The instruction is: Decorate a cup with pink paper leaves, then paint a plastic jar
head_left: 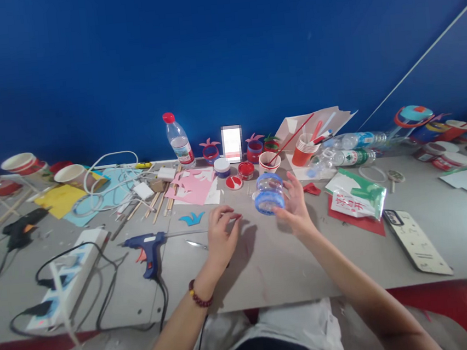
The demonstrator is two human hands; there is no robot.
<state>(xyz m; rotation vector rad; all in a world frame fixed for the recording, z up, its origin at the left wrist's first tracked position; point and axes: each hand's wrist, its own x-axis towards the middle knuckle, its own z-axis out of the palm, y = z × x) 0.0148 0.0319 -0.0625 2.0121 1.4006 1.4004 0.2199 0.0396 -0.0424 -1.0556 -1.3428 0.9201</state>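
My right hand (298, 207) grips a clear plastic bottle piece (270, 193) with blue painted bands at both ends, its thumb and fingers along the right side. To the left, my left hand (224, 233) hovers over the table, fingers loosely curled and thumb apart from them, with nothing visible in it. Partly hidden behind that hand lies a pair of scissors (197, 244). A blue crown-shaped cutout (191, 219) rests left of it, near a blue hot glue gun (148, 250). An open jar of red paint (245, 170) stands beyond the bottle piece, its red-smeared lid (234, 182) beside it.
A white power strip (72, 278) with black cables occupies the left front. Along the blue wall stand a red-capped bottle (179, 141), small pineapple-like cups (254, 148) and paper cups (269, 162). At right lie plastic bottles (353, 157), a white packet (355, 202) and a phone (417, 242).
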